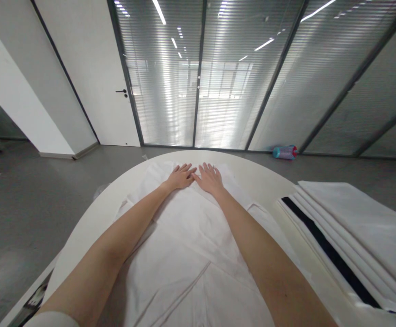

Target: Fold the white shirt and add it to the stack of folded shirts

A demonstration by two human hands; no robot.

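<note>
From the head view, the left hand [180, 177] and the right hand [209, 178] both lie palm down on a white garment [187, 240], which is spread over a round white tabletop [82, 240] and covers most of it. The hands sit side by side near the far edge of the tabletop, their fingertips almost meeting. The fingers of each hand are flat and spread apart, clamped on nothing, and the cloth runs under both palms and on toward the near edge. A long stitched seam [173, 295] crosses the garment below the forearms. By the right edge of the tabletop lies a stack of folded white cloth [358, 222] with a dark band [330, 254] along it. Beyond the far edge, a small blue and red cylinder [284, 152] lies on the grey floor [30, 213] before a glass partition [198, 91] with blinds.
</note>
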